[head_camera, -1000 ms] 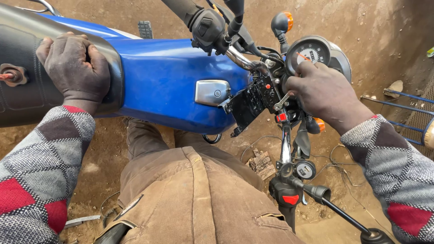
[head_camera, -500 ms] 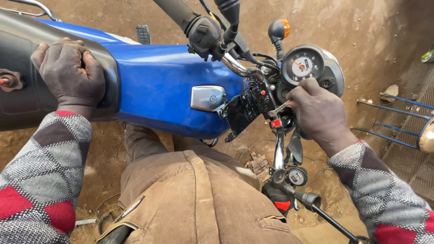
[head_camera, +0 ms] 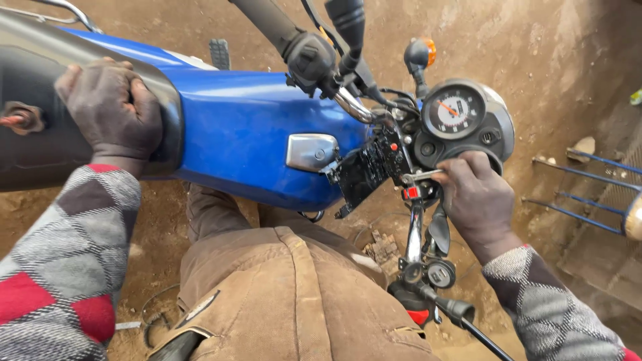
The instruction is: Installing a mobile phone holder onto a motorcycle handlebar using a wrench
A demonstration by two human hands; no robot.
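The left hand point(head_camera: 114, 113) lies on the black seat point(head_camera: 40, 100) of a motorbike, with its fingers curled down over the seat's front end. They press on it but do not wrap around anything. Just past these fingers is the shiny blue tank point(head_camera: 241, 127), and on its near side sits a small silver cap point(head_camera: 312, 152).

The right hand point(head_camera: 476, 200) is at the middle of the handlebar point(head_camera: 414, 220), right under the round dial point(head_camera: 461, 113). Its fingers are closed on a thin silver part there; what that part is cannot be told. Above these fingers is an orange light point(head_camera: 424, 52). Below them the bar runs down to a black grip.

It looks like the person is holding the bike steady with one hand and working on the bar with the other. The next move likely needs a firm, careful hold, so the bike does not tip.

Under the bike, the dirt floor point(head_camera: 535, 53) is brown and bumpy. A dirt wall stands to the right of the fingers, and thin blue rods point(head_camera: 575, 157) lie there.
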